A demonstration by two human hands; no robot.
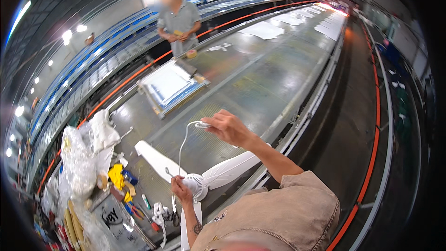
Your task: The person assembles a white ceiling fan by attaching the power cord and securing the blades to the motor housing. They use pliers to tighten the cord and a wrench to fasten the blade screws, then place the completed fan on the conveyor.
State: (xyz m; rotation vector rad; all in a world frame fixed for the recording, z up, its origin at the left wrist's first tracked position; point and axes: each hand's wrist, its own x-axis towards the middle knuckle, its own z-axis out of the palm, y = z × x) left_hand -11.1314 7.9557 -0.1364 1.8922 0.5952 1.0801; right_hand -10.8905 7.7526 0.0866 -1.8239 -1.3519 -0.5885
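Your long, glossy grey table [267, 83] runs from near left to far right, where a reddish-white glow [332, 8] brightens its end. On your left, rows of blue and pale benches [100, 52] stretch alongside, beyond an orange rail [158, 60]. On your right lies a dark floor [320, 132], edged by a second orange rail [377, 97]. Bright white lamps [67, 36] shine at left, before a pale wall [123, 8].
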